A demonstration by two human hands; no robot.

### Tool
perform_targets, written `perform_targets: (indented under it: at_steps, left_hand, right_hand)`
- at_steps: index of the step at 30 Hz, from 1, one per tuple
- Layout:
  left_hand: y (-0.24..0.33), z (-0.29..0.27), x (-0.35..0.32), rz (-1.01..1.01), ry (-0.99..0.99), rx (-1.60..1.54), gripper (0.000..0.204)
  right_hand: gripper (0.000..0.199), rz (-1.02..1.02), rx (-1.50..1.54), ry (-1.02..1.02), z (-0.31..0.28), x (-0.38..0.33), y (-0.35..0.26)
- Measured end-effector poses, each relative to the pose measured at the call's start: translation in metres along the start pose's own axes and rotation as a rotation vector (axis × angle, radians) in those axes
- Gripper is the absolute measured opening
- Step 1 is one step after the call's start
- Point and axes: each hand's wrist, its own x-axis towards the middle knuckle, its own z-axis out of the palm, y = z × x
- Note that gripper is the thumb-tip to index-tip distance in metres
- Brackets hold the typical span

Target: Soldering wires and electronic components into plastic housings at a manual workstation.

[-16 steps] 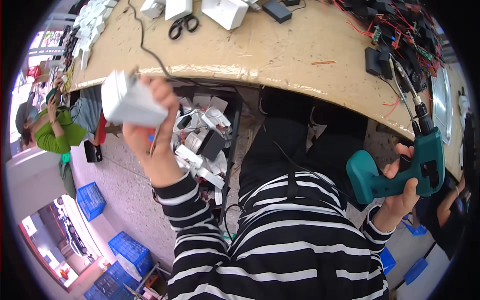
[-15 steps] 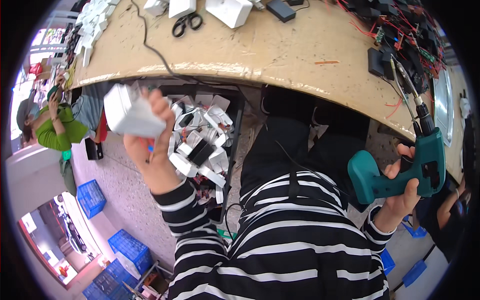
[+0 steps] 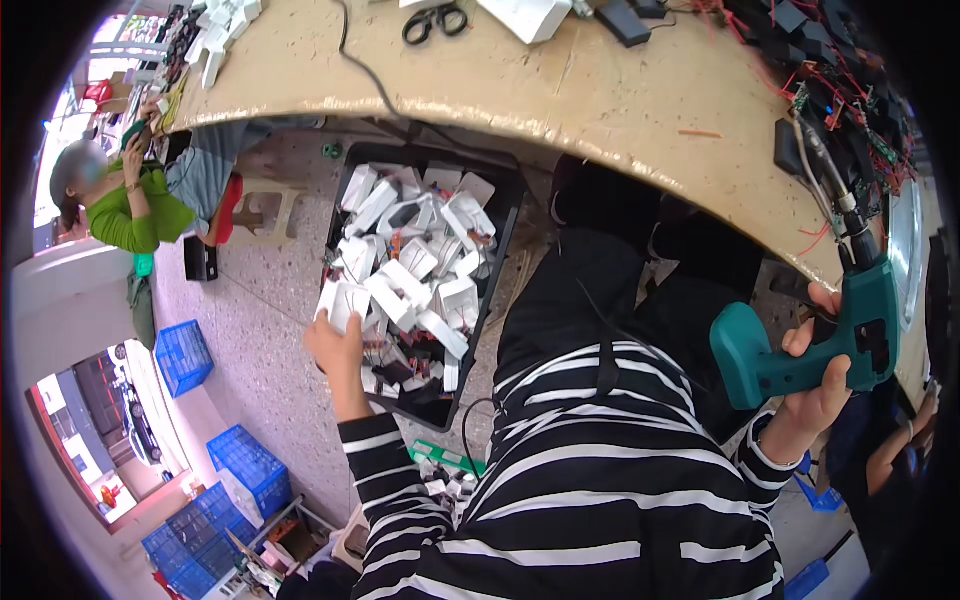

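- Where the floor runs off to the far left, another person in a green top sits by the table end, well apart from the work, with blue crates standing nearer on the left.
- Left hand reaches down to the near left edge of the black bin on the floor; its fingers are curled around a white plastic housing at the heap's edge.
- White housings fill the bin in a loose pile, some with red wires showing between them; the bin sits under the near edge of the table.
- Wooden table curves across the far side, carrying black-handled scissors and, at the far right, a tangle of red-wired circuit parts.
- Black trousers and a striped sleeve lie between the bin and the right side, blocking the view of the floor there.
- Right hand is clenched around the grip of a teal cordless screwdriver, held upright near the table's right edge, its bit pointing up toward the wired parts.
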Motion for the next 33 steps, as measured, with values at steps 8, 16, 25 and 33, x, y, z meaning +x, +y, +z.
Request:
perform_targets:
  at_steps: [8,16,25,33]
  left_hand:
    - [0.089,-0.067,0.037,0.456,0.095,-0.288,0.053]
    - [0.354,-0.066,0.077,0.965,0.055,-0.607,0.041]
    - [0.372,-0.048,0.058,0.553,-0.247,-0.863,0.022]
    - [0.385,-0.035,-0.03,1.441,0.354,-0.377,0.015]
  right_hand:
    - [0.074,0.094,0.169,0.04,0.007,0.008,0.0]
    - [0.074,0.089,0.224,0.075,0.007,0.014,-0.005]
    - [0.073,0.116,0.238,0.099,0.002,0.014,-0.002]
    - [0.071,0.099,0.271,0.094,0.001,0.009,0.002]
